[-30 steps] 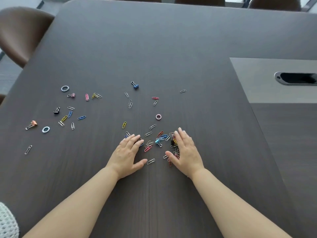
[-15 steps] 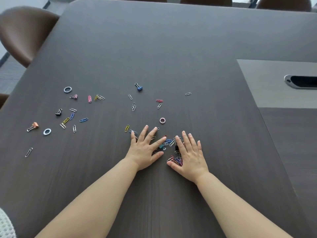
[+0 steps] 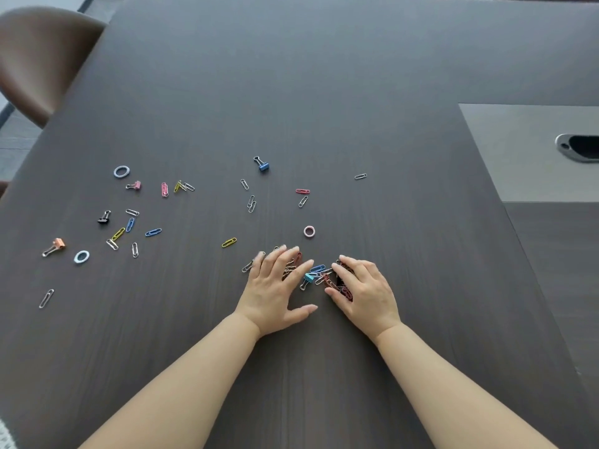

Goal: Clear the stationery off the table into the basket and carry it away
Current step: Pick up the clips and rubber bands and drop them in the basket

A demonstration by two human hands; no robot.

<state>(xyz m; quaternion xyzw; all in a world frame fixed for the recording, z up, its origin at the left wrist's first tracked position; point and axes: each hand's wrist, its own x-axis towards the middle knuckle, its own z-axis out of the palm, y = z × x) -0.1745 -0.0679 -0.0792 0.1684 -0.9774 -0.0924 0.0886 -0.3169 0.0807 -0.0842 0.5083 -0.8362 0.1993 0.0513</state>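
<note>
Left fingers (image 3: 285, 260): spread, laid flat on the left side of the paper-clip pile (image 3: 319, 275); left hand (image 3: 275, 293) palm-down on the surface (image 3: 324, 92).
Right fingers (image 3: 348, 270): bent close together, curled with the thumb round the pile's right side; right hand (image 3: 363, 291) is cupped.
Between the hands: a teal binder clip (image 3: 308, 278) among the clips.
Just beyond: pink ring (image 3: 309, 231), yellow paper clip (image 3: 229, 242), blue binder clip (image 3: 263, 165) farther off.
Left scatter (image 3: 129, 222): clips and rings well apart from the hands; orange binder clip (image 3: 55, 247) and a lone clip (image 3: 46, 298) near the left edge.
Open room: bare surface beyond and to the right.
Edges: chair (image 3: 39, 59) at the far-left corner; grey inset panel (image 3: 531, 150) with its cable slot (image 3: 580, 147) to the right.
</note>
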